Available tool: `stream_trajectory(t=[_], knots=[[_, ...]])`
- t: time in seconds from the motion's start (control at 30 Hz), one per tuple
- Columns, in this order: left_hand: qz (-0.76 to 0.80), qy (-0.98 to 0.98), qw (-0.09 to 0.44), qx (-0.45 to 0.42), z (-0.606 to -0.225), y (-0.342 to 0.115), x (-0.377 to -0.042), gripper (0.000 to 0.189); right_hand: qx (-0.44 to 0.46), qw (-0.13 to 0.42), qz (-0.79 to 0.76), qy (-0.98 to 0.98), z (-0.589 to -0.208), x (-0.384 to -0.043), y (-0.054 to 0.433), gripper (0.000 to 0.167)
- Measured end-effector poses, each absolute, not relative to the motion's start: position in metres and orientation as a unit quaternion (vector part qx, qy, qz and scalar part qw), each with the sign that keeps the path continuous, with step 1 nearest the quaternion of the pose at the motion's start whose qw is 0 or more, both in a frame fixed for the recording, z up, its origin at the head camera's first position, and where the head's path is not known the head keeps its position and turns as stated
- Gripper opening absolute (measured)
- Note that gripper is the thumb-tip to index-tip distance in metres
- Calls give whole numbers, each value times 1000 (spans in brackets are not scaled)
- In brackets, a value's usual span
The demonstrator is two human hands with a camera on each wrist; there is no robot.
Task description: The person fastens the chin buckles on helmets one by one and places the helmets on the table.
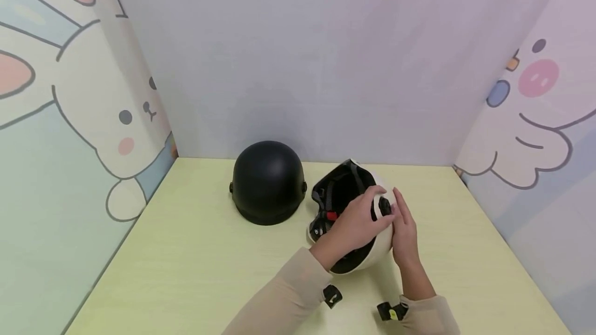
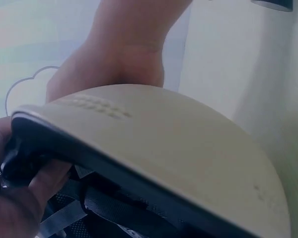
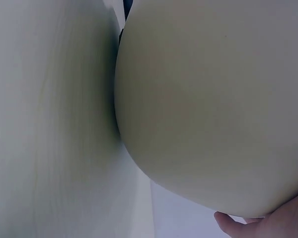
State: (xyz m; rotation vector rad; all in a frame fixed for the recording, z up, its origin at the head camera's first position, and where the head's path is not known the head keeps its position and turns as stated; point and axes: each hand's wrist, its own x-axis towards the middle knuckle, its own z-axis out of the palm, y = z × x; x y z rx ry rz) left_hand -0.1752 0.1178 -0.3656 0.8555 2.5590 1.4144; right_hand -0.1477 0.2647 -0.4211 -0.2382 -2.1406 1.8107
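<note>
A white helmet (image 1: 383, 244) lies tipped on its side on the table, its black-lined opening turned left. My left hand (image 1: 356, 220) reaches across the opening and grips the rim by a round black piece (image 1: 384, 206); in the left wrist view, that hand's fingers (image 2: 52, 181) hook under the dark edge. My right hand (image 1: 404, 234) rests along the outer shell on the right, fingers stretched upward. Inside the helmet are dark straps and a red buckle (image 1: 331, 216). The smooth shell (image 3: 213, 109) fills most of the right wrist view.
Left of the white helmet, a black helmet (image 1: 268, 182) stands dome up on the pale yellow table (image 1: 186, 273). A grey back wall (image 1: 298, 66) and cartoon-printed side panels (image 1: 93, 133) surround the table. Black straps (image 1: 332, 296) show at both wrists.
</note>
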Motion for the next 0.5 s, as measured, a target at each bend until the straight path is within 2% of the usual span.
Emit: stream_trajectory(t=[0.5], knots=[[598, 753, 103, 256, -361, 104, -176, 55, -27, 230, 509, -829, -389, -140, 280, 49]])
